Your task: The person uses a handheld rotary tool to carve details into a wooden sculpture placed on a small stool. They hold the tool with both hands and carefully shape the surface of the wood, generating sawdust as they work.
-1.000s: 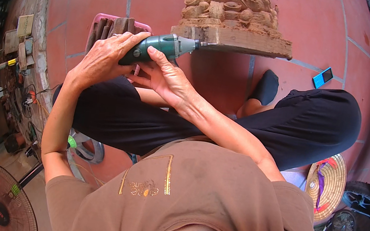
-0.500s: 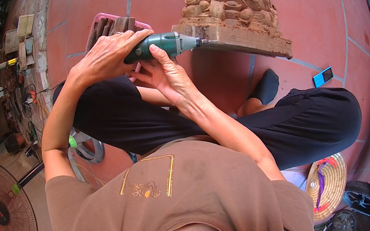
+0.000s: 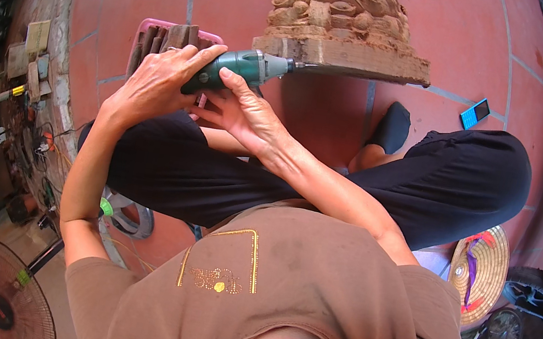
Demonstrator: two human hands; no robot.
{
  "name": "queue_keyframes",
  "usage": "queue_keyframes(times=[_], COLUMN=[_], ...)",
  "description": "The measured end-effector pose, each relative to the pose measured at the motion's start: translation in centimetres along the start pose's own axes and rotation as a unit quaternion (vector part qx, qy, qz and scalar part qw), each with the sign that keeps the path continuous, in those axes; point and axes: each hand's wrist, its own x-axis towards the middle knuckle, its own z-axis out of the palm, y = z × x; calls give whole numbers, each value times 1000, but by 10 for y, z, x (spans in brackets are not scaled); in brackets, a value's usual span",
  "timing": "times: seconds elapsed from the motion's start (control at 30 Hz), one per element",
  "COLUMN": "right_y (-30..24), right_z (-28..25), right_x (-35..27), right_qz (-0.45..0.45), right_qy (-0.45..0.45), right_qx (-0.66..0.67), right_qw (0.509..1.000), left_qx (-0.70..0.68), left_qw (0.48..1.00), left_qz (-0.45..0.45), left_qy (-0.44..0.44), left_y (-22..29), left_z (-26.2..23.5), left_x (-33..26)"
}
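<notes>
A green and grey rotary tool [image 3: 234, 68] lies level above my crossed legs, its nose and thin bit pointing right. My left hand [image 3: 157, 82] wraps round the rear of its body. From below, my right hand [image 3: 248, 114] supports it, with the thumb pressed on the casing and the other fingers partly hidden beneath. The bit's tip is at the near edge of the base of a carved brown wooden piece [image 3: 345, 9]. Whether it touches the wood I cannot tell.
Dark wooden-looking sticks [image 3: 157, 39] fill a pink basket [image 3: 214, 38] beyond my left hand. A blue phone [image 3: 473, 114] lies on the red tiles at right. A woven hat [image 3: 478, 276] is behind my right knee; a fan [image 3: 2, 297] stands at lower left.
The tool's nose and bit have dipped slightly toward me along the carving's base. Both hands keep the same hold.
</notes>
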Motion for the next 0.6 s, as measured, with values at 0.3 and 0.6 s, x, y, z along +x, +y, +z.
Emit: queue_keyframes(times=[0.3,0.6], right_y=[-3,-4], right_z=[18,10], right_x=[-2,3], right_qz=[-27,-18], right_qy=[26,10], right_qx=[-2,-2], right_qw=[999,1000], left_qx=[-14,0], left_qw=[999,1000], left_qz=[25,12], left_qy=[37,28], left_y=[-2,-2], left_z=[-3,-4], left_x=[-2,0])
